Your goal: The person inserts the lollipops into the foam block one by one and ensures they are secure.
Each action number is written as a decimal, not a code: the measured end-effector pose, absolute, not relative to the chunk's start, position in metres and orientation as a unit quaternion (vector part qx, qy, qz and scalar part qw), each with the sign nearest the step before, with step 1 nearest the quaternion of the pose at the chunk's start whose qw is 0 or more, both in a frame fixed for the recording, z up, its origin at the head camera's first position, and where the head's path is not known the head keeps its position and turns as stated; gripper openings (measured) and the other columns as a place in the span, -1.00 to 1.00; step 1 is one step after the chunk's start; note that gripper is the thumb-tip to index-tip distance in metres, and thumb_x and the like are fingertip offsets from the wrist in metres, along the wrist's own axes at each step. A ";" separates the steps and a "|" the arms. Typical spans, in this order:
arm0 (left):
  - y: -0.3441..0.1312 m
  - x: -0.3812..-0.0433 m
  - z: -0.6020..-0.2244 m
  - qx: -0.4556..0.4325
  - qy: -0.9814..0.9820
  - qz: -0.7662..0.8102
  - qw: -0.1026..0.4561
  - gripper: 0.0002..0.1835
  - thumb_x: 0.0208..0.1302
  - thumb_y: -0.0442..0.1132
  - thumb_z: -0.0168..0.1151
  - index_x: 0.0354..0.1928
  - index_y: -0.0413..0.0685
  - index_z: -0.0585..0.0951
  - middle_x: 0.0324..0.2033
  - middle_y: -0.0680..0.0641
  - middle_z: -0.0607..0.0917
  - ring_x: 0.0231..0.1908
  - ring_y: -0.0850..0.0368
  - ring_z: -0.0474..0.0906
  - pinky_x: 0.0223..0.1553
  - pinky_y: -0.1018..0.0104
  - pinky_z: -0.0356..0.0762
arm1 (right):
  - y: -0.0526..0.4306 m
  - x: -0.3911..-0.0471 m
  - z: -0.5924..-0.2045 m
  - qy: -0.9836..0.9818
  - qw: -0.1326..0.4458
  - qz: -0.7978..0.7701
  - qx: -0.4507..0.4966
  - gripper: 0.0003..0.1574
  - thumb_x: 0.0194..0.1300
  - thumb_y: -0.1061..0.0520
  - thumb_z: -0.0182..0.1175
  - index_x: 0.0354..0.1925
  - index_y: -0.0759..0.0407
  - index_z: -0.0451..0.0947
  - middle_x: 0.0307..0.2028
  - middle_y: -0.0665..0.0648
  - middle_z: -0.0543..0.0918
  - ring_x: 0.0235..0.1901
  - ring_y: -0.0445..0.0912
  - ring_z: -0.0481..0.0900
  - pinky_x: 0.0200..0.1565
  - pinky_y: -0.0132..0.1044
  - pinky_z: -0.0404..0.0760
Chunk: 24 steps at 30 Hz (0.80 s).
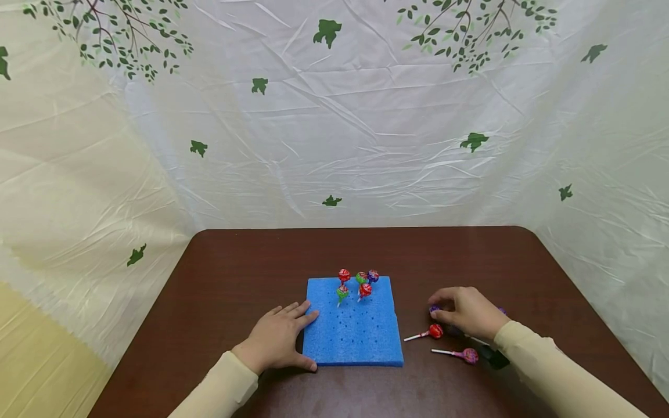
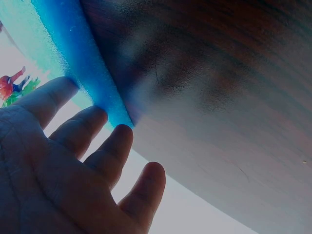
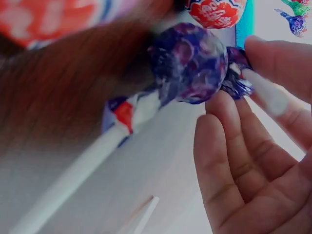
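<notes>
table [image 1: 251,255]: dark reddish-brown, wood-grained, rounded far corners | behind table: creased white sheeting [image 1: 387,180], glossy in places | high above table's far edge: two printed leafy branches [image 1: 125,29], scattered green leaf shapes [image 1: 327,33] | left of table: cream sheeting [image 1: 68,174], yellow area [image 1: 36,348] low down | right of table: pale wrinkled sheeting [image 1: 622,244] | light: soft, faint sheen near table's front

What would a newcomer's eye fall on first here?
Probably the bright blue board on the dark table, with five colourful lollipops standing in its far half. Next, right of the board, the right hand pinching a purple-wrapped lollipop, just beyond a red lollipop lying on the table.
</notes>
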<state>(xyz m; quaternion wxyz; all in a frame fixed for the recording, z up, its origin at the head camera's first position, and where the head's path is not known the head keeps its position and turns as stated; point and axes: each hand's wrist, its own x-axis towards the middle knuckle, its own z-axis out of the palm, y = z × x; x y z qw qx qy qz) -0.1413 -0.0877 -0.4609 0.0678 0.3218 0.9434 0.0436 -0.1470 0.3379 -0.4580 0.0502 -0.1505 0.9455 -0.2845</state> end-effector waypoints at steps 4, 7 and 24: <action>-0.088 -0.141 -0.460 0.322 0.943 0.045 0.069 0.11 -0.10 0.51 0.36 0.47 0.08 0.38 0.46 -0.11 0.29 0.41 -0.12 0.23 0.33 -0.13 0.23 | 0.336 -0.148 -0.455 0.942 0.040 -0.295 -0.155 -0.73 0.31 0.10 0.37 -0.03 0.09 0.68 -0.25 -0.08 0.64 -0.43 -0.20 0.55 -0.42 -0.32 0.59; -0.088 -0.140 -0.460 0.322 0.943 0.044 0.069 0.11 -0.10 0.51 0.37 0.47 0.08 0.38 0.46 -0.11 0.29 0.41 -0.12 0.23 0.33 -0.13 0.23 | 0.335 -0.149 -0.452 0.941 0.015 -0.293 -0.167 -0.69 0.31 0.10 0.36 0.02 0.10 0.68 -0.17 -0.05 0.65 -0.38 -0.20 0.56 -0.38 -0.32 0.60; -0.087 -0.140 -0.455 0.320 0.944 0.045 0.075 0.11 -0.10 0.50 0.37 0.47 0.07 0.38 0.46 -0.11 0.29 0.41 -0.12 0.23 0.34 -0.14 0.21 | 0.274 -0.149 -0.427 0.894 -0.072 -0.374 -0.236 -0.66 0.26 0.22 0.38 0.01 0.00 0.65 -0.22 -0.14 0.67 -0.33 -0.21 0.64 -0.29 -0.33 0.67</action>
